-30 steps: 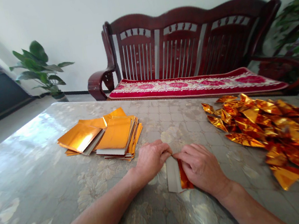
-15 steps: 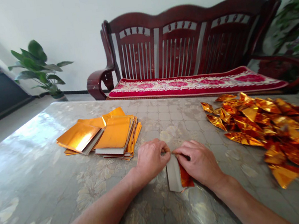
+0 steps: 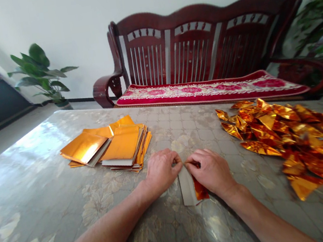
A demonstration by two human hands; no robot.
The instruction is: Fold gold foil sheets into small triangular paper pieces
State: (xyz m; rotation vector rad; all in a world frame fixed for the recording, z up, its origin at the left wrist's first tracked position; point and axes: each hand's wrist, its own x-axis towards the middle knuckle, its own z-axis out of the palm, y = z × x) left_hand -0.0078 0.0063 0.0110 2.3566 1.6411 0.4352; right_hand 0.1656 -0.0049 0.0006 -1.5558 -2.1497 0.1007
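A sheet of gold foil paper [image 3: 187,188], pale on its back, lies partly folded on the table in front of me. Its orange-gold face shows along the right side. My left hand [image 3: 162,166] pinches the far left corner between thumb and forefinger. At the far right corner, my right hand [image 3: 209,169] grips the same sheet, its fingertips nearly meeting the left ones. The fingers hide the sheet's far edge. Beyond my left hand sits a stack of flat gold foil sheets [image 3: 122,143]. To the right spreads a heap of folded gold foil pieces [image 3: 297,133].
The table [image 3: 105,230] has a patterned, glossy cover. Behind it stands a dark red wooden bench [image 3: 193,51] with a red floral seat cover [image 3: 211,88]. A potted plant [image 3: 39,74] is at the left, and more foliage [image 3: 322,28] at the right.
Both hands stay at the sheet's far edge. The right fingertips have shifted slightly, pressing the far right corner inward. The view has moved a little.
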